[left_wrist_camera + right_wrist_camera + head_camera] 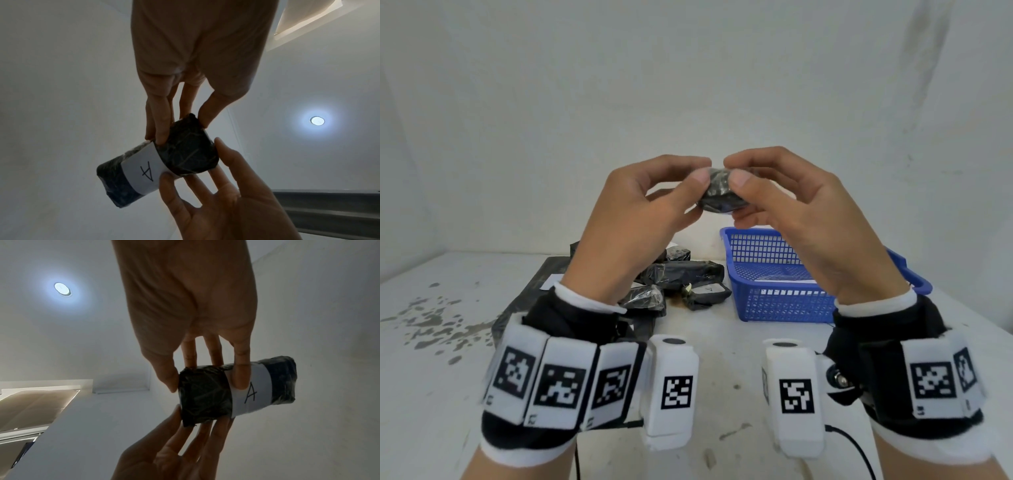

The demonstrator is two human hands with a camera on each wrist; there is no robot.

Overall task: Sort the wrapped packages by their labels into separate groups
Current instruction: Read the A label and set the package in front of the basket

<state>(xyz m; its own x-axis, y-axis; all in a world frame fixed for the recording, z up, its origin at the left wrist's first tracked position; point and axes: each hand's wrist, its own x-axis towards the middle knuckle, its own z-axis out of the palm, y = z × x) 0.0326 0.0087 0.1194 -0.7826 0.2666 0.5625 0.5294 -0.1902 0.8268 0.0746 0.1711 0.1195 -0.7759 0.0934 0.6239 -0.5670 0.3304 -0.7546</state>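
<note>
Currently both hands, left hand (640, 209) and right hand (801, 209), pinch the A-labelled package (722, 193) with curled fingers (162, 129), long axis pointing away, directly above the blue basket (784, 301), right hand nearer.

Above the table (722, 359), both hands hold one package (719, 195); below, the pile of packages (681, 277) lies left of the basket (784, 301).

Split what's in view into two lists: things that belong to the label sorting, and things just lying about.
Belongs to the job:
- held package, pinched by left hand and right hand
- its white label, marked A
- pile of wrapped packages on the table
- blue basket, probably a sorting bin

Lying about:
- dark sheet under the pile
- black cable
- stained table
</note>
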